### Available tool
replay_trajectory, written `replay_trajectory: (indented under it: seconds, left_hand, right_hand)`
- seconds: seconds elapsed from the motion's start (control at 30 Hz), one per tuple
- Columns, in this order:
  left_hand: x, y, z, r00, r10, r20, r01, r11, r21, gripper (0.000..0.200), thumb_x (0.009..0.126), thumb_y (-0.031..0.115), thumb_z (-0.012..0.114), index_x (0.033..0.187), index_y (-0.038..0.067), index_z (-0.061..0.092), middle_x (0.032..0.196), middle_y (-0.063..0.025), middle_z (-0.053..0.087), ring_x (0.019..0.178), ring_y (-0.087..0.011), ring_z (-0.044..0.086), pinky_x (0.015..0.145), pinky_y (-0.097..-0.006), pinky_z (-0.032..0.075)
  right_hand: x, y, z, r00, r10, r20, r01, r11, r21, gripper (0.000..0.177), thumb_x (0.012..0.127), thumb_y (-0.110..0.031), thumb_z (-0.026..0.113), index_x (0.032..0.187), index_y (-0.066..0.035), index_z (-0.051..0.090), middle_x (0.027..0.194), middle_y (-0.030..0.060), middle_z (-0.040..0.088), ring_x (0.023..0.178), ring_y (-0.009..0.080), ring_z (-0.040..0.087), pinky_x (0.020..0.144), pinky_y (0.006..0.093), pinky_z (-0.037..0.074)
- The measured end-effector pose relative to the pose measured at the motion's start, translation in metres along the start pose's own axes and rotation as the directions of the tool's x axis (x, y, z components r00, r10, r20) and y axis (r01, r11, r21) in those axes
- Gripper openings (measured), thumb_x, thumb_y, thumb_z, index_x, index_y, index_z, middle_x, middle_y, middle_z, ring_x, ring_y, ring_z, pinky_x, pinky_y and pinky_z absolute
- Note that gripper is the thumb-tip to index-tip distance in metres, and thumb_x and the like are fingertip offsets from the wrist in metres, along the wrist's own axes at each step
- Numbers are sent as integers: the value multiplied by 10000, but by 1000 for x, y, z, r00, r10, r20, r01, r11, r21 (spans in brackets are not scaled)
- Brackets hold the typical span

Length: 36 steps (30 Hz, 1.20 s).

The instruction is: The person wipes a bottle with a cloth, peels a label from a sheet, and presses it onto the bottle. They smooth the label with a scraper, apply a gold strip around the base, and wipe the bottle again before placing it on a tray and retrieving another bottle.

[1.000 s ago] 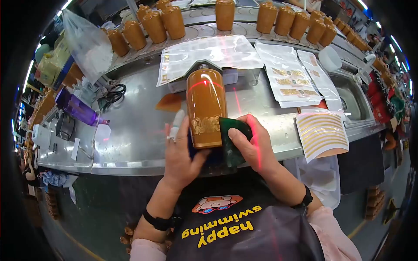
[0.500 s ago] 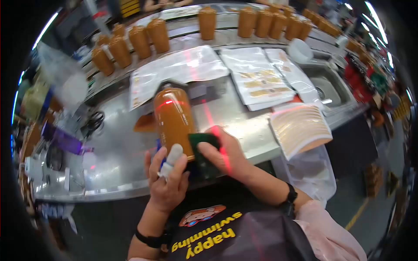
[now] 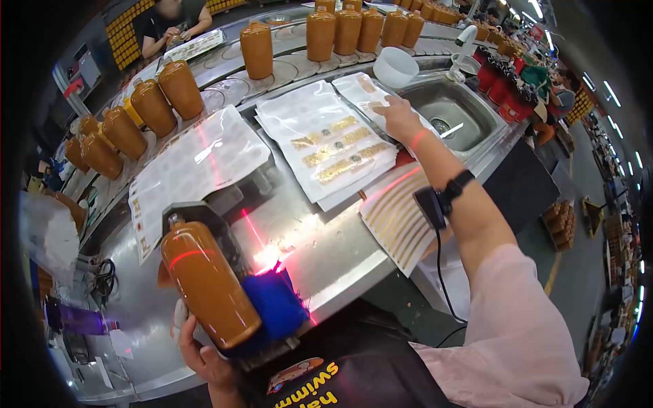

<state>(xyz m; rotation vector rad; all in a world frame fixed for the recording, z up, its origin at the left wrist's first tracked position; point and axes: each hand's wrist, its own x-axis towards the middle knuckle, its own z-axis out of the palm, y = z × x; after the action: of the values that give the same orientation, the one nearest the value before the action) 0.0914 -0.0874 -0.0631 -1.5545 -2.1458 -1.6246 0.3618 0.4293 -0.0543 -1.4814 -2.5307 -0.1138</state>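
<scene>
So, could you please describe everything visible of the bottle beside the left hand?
The bottle is glossy brown, like glazed ceramic, with rounded shoulders and a short, pale neck; a red line crosses it. It lies, neck pointing away, at a dark holder, beside blue cloth. The left hand seems to touch its side.

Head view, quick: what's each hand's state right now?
Left hand: at the brown bottle's lower side; grip can't be told.
Right hand: at the narrow sheet; grip can't be told.

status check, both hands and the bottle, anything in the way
Left hand at lying bottle's lower side. Right hand at narrow sheet by sink, contact unclear. Closest clutter: blue cloth beside bottle.
</scene>
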Motion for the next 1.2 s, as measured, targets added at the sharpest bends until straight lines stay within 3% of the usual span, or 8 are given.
replay_trajectory:
  seconds: [0.3, 0.4, 0.47, 0.6, 0.73, 0.8, 0.9, 1.2]
  left_hand:
    - [-14, -26, 7, 961, -269, -68, 246, 939, -239, 769, 946, 646, 417, 1304, -34, 405, 1225, -142, 506, 1157, -227, 493, 1009, -375, 374]
    - [-15, -33, 1, 956, -293, -20, 280, 928, -247, 763, 943, 638, 436, 1314, -26, 385, 1213, -125, 498, 1142, -211, 494, 1003, -370, 378]
    - [-17, -34, -3, 954, -299, 0, 290, 925, -246, 760, 943, 632, 444, 1320, -25, 382, 1224, -125, 496, 1149, -212, 491, 1004, -369, 377]
    - [-17, -28, 5, 941, -331, -77, 303, 920, -248, 760, 942, 629, 456, 1335, -17, 376, 1246, -122, 486, 1166, -212, 481, 1009, -368, 373]
    - [-8, -11, 17, 932, -351, -90, 323, 916, -237, 780, 932, 649, 454, 1339, -13, 377, 1246, -116, 484, 1172, -208, 471, 1010, -366, 370]
    - [-10, -15, 14, 944, -321, -75, 298, 928, -224, 803, 922, 667, 455, 1337, -16, 374, 1237, -116, 486, 1163, -207, 473, 1004, -372, 376]
    - [-10, -14, 4, 945, -325, 34, 326, 925, -194, 963, 865, 725, 484, 1380, -72, 322, 1369, -206, 417, 1286, -297, 425, 1082, -438, 326]
    - [24, 9, -2, 950, -28, 312, -76, 945, 317, 1100, 759, 551, 725, 1473, -96, 195, 1464, -243, 383, 1335, -386, 391, 1140, -566, 127]
  right_hand:
    - [93, 89, 23, 977, 210, 43, -209, 977, -43, 278, 838, -288, 608, 960, -77, 740, 1028, 159, 677, 1022, 389, 613, 945, 440, 450]
    - [105, 88, 19, 864, 356, 356, -359, 931, -62, 353, 898, -287, 589, 1154, -61, 678, 1317, 166, 553, 1244, 395, 484, 995, 473, 443]
    - [104, 93, 25, 932, 340, 129, -330, 939, -94, 365, 889, -296, 592, 1155, -60, 677, 1283, 166, 579, 1197, 413, 517, 984, 469, 454]
    - [89, 58, 4, 983, 149, -109, -162, 979, -122, 322, 864, -282, 600, 1087, -73, 702, 1217, 165, 619, 1102, 430, 574, 952, 460, 477]
    - [100, 13, 4, 971, -137, 197, 42, 906, 422, 261, 819, -290, 637, 965, -92, 723, 1237, 197, 599, 1108, 388, 579, 898, 456, 506]
    - [101, -4, 22, 930, -140, 340, 85, 981, 173, 298, 794, -308, 672, 999, -98, 728, 1239, 214, 595, 1139, 365, 576, 891, 454, 510]
    - [105, 1, 54, 984, -153, 85, 162, 981, -109, 284, 805, -318, 654, 1001, -128, 733, 1259, 224, 542, 1118, 436, 554, 945, 512, 477]
    - [-21, -163, -107, 703, -696, -147, 673, 584, 455, 116, 856, -98, 679, 848, -43, 576, 1208, 126, 557, 1092, 285, 561, 889, 353, 457]
